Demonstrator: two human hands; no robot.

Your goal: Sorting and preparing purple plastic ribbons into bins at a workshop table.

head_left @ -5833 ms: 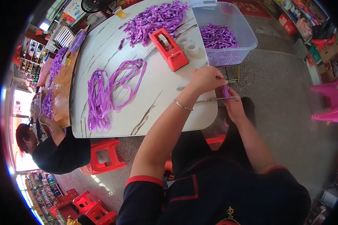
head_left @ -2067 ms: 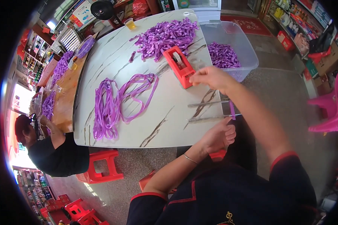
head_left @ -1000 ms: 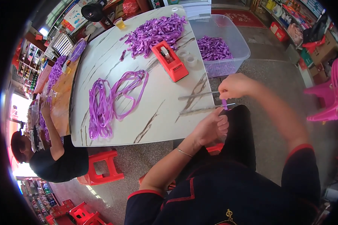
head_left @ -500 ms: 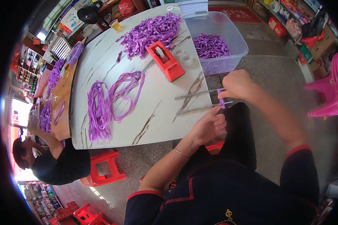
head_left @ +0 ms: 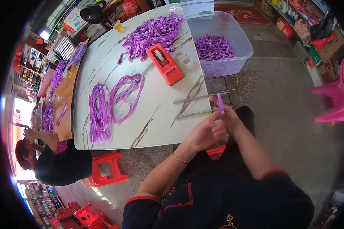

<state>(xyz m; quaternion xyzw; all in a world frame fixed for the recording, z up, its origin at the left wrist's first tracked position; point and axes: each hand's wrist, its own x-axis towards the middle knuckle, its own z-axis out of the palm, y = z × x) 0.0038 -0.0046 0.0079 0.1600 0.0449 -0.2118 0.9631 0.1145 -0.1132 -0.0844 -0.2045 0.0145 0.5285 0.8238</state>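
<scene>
Seen from the head camera, white veined tabletop (head_left: 151, 101) filled the middle of the room, with a red tape dispenser (head_left: 165, 64) on it. Two metal rods (head_left: 191, 100) lay on the near side of the dispenser, to its right, their ends reaching past the table edge. Around those ends, farther right of the dispenser, stood a purple strip (head_left: 221, 103) running from one rod to the other. The left hand (head_left: 210, 131) had its fingers curled, thumb and forefinger pinching the strip's near end beside the nearer rod. Behind it the right hand (head_left: 229, 116) was partly hidden, fingertips close to the strip; whether they gripped it could not be told. Long purple ribbon loops (head_left: 100, 110) lay left of the dispenser, and a purple pile (head_left: 153, 36) just beyond it.
</scene>
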